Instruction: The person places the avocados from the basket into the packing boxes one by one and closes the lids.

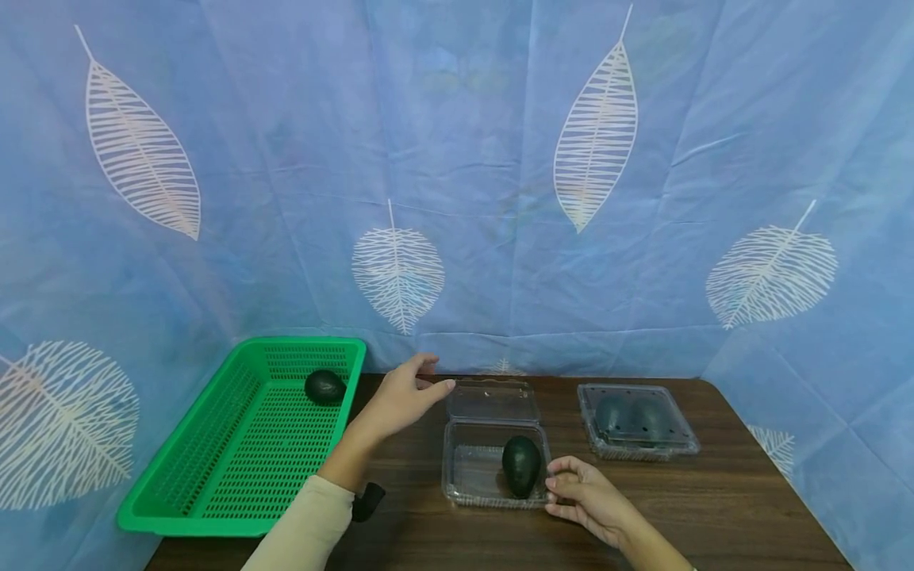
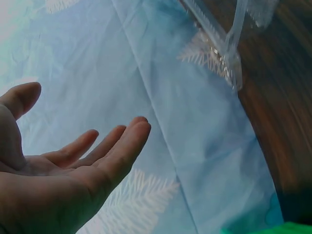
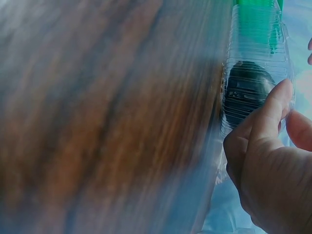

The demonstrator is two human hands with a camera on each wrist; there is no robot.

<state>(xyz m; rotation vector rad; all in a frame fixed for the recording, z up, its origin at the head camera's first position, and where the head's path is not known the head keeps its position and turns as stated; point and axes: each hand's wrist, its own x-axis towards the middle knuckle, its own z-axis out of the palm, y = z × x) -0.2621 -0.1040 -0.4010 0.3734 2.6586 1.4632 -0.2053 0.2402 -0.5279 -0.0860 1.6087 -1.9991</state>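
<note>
A clear plastic clamshell box (image 1: 464, 476) stands with its lid (image 1: 493, 400) folded back toward the wall. On the right side of its base lies one dark green avocado (image 1: 522, 466), also seen through the ribbed wall in the right wrist view. My right hand (image 1: 589, 501) holds the box's right edge, index finger along the outer wall and thumb by the rim (image 3: 291, 92). My left hand (image 1: 408, 396) hovers between the basket and the raised lid, fingers spread and loosely bent, with nothing in it.
A green plastic basket (image 1: 136, 519) at the left holds another avocado (image 1: 324, 387) near its far right corner. To the right, a closed clear box (image 1: 681, 440) contains two avocados. Behind the wooden table (image 1: 743, 507) hangs a blue leaf-patterned cloth (image 1: 493, 277).
</note>
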